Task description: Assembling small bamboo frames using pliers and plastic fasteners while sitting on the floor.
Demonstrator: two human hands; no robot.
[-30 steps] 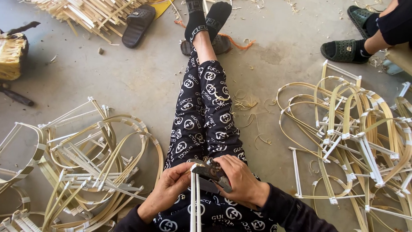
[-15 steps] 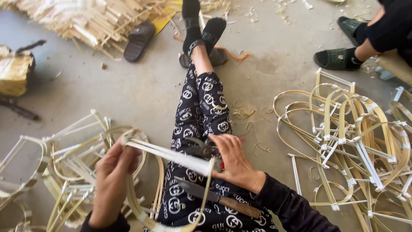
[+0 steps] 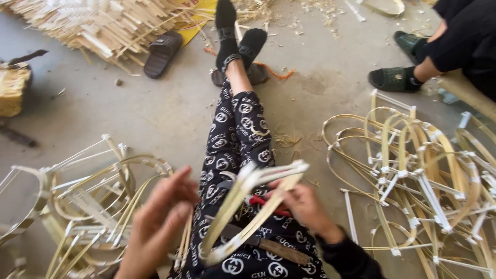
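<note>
Head view looks down on a person seated on the concrete floor (image 3: 155,113), legs stretched out in patterned black trousers. The right hand (image 3: 305,206) holds a bent bamboo-strip frame (image 3: 248,206) over the lap, its grip closed around the frame's upper end; something red (image 3: 266,202), perhaps a tool handle or a tie, shows between the fingers, though motion blur makes it hard to tell. The left hand (image 3: 160,222) hovers just beside the frame with fingers spread wide, holding nothing. A knife with a wooden handle (image 3: 274,247) lies across the thighs under the frame. Judging by the piles, much work is already done: a heap of bound frames (image 3: 423,175) lies to the right and another heap (image 3: 88,206) to the left. A stack of raw bamboo strips (image 3: 98,26) waits near the feet, so plenty appears left. Another person's sandalled feet (image 3: 395,77) rest at the upper right.
</note>
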